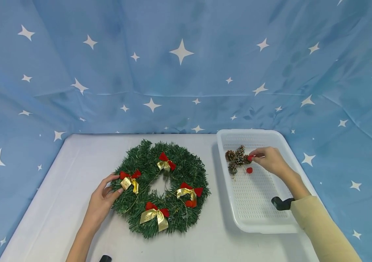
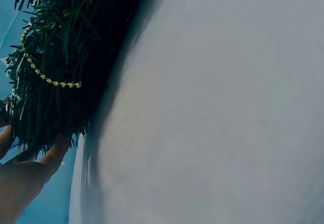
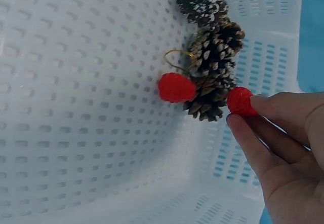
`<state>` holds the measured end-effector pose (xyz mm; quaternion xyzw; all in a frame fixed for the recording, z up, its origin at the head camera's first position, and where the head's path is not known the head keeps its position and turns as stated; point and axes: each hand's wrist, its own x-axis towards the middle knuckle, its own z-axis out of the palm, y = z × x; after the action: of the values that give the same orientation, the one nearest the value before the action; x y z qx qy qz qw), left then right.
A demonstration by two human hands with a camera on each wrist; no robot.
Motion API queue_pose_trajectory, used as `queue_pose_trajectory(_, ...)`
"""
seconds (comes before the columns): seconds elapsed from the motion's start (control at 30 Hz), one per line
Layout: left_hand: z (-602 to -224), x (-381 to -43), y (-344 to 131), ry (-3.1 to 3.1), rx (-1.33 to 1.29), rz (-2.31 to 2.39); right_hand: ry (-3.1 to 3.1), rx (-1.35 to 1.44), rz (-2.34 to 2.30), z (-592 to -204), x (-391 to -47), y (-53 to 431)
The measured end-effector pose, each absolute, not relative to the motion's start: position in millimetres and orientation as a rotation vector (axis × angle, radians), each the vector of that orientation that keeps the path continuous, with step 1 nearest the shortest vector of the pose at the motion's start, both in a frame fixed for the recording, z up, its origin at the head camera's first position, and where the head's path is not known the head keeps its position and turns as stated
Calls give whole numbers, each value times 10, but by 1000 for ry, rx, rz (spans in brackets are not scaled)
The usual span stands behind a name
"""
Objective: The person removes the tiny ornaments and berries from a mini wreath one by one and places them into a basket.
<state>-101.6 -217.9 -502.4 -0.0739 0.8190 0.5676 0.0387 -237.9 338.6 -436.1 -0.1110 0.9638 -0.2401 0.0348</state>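
A green wreath [image 1: 190, 171] with red-and-gold bows and a thin gold bead string [image 2: 45, 77] lies on the table. At its left edge my left hand [image 1: 102, 200] grips the greenery, thumb beside the left bow [image 1: 130, 180]. Inside the white basket [image 1: 238, 218], my right hand [image 1: 272, 160] pinches a small red ball [image 3: 240, 101] between thumb and fingertips. Close by, a second red ball [image 3: 176, 87] rests on the basket floor, touching or nearly touching the brown pine cones [image 3: 212, 51], some white-tipped.
The basket stands at the table's right side, apart from the wreath. White cloth covers the table [image 1: 199, 243]. Behind and around it hangs a blue curtain [image 1: 159, 72] with white stars. Fine gold loops [image 3: 177, 57] stick out from the pine cones.
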Motion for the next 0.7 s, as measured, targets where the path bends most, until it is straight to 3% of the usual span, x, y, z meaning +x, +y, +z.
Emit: queue_pose_trajectory(0.7,-5035,-1021,-2179,2517,-224,1751,2931,-259,-674,-4572,-2369,3643)
